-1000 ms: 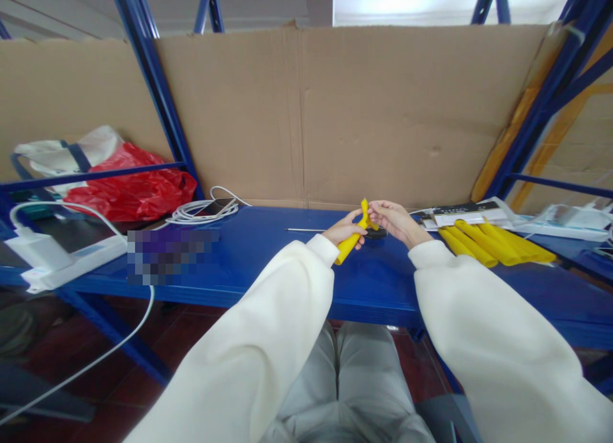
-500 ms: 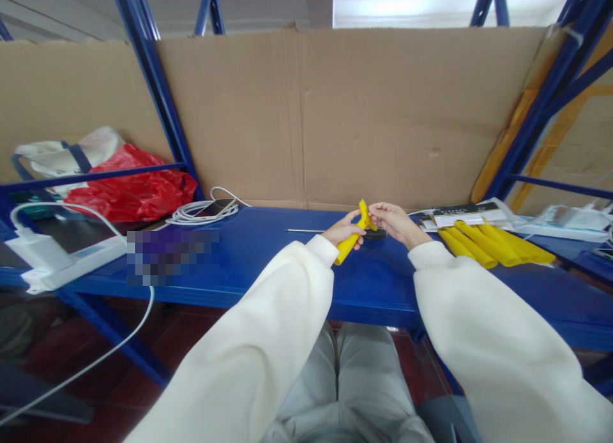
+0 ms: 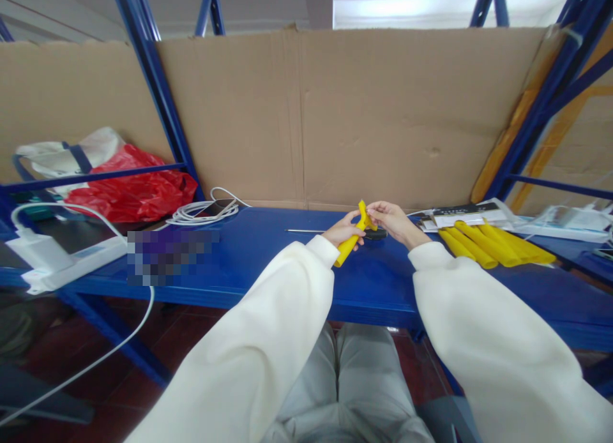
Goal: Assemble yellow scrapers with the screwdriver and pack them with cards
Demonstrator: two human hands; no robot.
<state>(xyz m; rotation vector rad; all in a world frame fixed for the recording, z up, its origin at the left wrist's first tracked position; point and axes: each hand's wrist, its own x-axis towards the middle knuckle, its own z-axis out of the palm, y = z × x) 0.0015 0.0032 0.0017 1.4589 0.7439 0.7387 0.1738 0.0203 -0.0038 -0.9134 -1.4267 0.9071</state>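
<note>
My left hand (image 3: 345, 230) is closed around a yellow tube-like piece (image 3: 348, 249), tilted so its lower end points toward me. The top of this piece spreads into flaps above my fingers. At those flaps, my right hand (image 3: 390, 221) has its thumb and fingertips pinched on the yellow edge; the exact contact is small and partly hidden. Behind both hands a screwdriver (image 3: 305, 230) lies on the blue tabletop (image 3: 268, 255), its thin metal shaft pointing left and its dark handle partly covered by my hands.
Several similar yellow tubes (image 3: 495, 244) lie at the right beside a black-and-white package (image 3: 467, 213). A coiled white cable (image 3: 204, 213), a power strip (image 3: 86, 263) with a charger, and a red plastic bag (image 3: 138, 184) are at the left. A cardboard panel (image 3: 373, 111) stands behind.
Almost nothing differs. My hands and the yellow piece keep their places, with only a very slight shift of my fingers and the tube's lower end.
</note>
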